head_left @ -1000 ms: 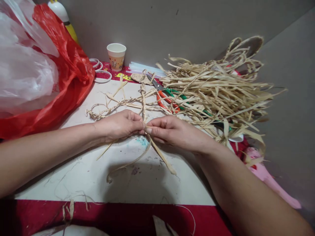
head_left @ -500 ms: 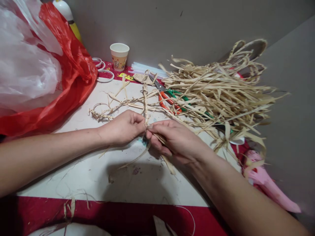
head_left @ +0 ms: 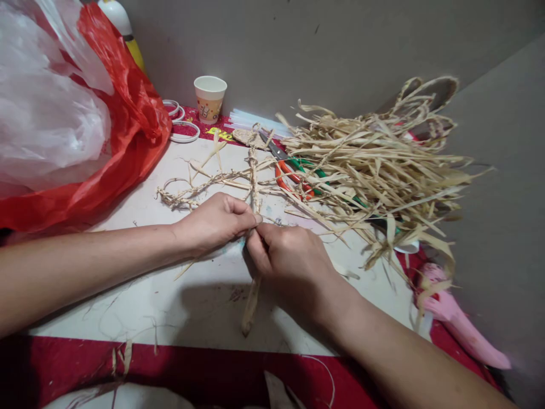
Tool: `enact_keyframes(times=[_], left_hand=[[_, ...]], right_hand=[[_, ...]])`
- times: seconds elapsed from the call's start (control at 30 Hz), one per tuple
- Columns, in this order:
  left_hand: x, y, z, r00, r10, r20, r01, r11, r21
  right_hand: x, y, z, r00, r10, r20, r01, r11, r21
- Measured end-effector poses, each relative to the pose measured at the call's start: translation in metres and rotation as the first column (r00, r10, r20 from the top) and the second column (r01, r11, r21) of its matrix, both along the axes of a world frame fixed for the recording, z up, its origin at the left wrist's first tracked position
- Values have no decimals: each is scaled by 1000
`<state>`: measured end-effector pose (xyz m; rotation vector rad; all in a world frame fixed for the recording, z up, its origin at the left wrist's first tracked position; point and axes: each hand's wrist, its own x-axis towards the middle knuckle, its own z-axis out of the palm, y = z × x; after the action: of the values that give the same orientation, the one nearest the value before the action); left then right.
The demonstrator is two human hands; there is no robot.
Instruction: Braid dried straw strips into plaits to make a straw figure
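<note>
A braided straw cord runs down the middle of the white board to where my two hands meet. My left hand pinches the cord's lower end between thumb and forefinger. Right against it, my right hand is closed, knuckles up, on a straw strand whose flat loose end hangs below toward me. The grip itself is partly hidden by the fingers. Beyond the hands lie scissors with orange and green handles, partly under straw.
A heap of dry straw strips spreads at the right. Behind stand a paper cup, white rings and pale plastic sticks. A red and white plastic bag bulges at the left; a pink object lies at the right edge.
My right hand has turned knuckles up and shifted slightly lower. The loose strand end has swung from lower right to nearly straight below the hands. My left hand stays at the cord.
</note>
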<state>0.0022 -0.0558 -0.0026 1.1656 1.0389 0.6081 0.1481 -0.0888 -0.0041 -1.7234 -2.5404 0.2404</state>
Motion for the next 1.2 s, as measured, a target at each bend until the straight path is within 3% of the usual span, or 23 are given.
enact_keyframes(times=[0.13,0.2,0.27,0.3,0.33,0.4,0.47,0.57,0.7,0.9,1.0,1.2], left_hand=[[1,0,-1,1000,28,6,-28,998,-52],[1,1,-2,1000,20,9,-19,997,-73],[0,2,-2,1000,-2,22,4,997,-75],[-1,2,-2,999,-15,33,17,997,-72],[-1,3,-2,998,-27,49,30,997,-70],[-2,4,-3,996,-41,80,46,997,-67],[-3,4,-3,994,-49,98,55,996,-66],[-4,5,-3,986,-83,141,90,995,-44],[-4,5,-1,979,-150,137,151,988,5],[-5,4,4,983,-178,44,177,984,18],[-4,3,4,979,-190,-70,196,977,84],[-5,3,6,912,-144,-384,278,906,320]], right_hand=[[-2,-9,0,995,93,22,-93,996,7],[1,-14,8,977,207,-46,-211,971,-117],[8,-16,22,943,265,-201,-316,903,-290],[13,-15,29,922,228,-312,-328,889,-320],[18,-12,35,898,140,-417,-282,911,-300],[26,-2,40,806,-65,-588,-57,981,-188],[30,11,36,716,-146,-683,111,989,-95],[27,26,20,701,-195,-686,-4,961,-278],[24,30,5,697,-300,-651,-217,778,-590],[33,37,4,642,-351,-681,-348,659,-667],[35,41,2,610,-387,-691,-395,608,-689],[28,38,-2,581,-448,-680,-335,630,-701]])
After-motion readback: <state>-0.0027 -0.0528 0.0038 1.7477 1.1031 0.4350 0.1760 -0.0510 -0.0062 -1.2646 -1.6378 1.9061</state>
